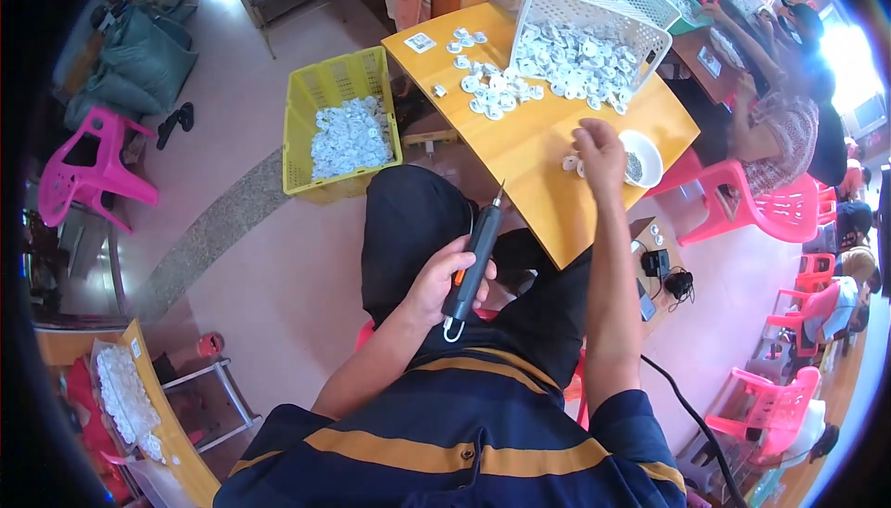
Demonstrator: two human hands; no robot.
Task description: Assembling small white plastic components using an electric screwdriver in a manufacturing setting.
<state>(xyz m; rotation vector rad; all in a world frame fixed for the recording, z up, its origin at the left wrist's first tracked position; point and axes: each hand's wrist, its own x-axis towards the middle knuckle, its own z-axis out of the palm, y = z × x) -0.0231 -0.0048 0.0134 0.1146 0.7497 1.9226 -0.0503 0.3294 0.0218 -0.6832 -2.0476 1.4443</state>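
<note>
My left hand [440, 282] is wrapped round a black electric screwdriver [473, 267] with an orange switch. Its bit points up and away from me, over the near edge of the yellow wooden table [529, 188]. My right hand [603, 154] is above the table with its fingers curled together; whatever they hold is too small or hidden to make out. Just right of that hand is a white bowl [649, 161] with small metal screws [633, 168] in it. Partly covered by the fingers, a few round white plastic parts [570, 164] lie at its left.
A tipped white basket [640, 25] spills white parts [575, 58] across the table's far side. Left of the table stands a yellow crate [299, 137] with more white pieces. Pink chairs [752, 197] and a seated person [789, 132] are at the right. A black cable [691, 406] runs beside my right arm.
</note>
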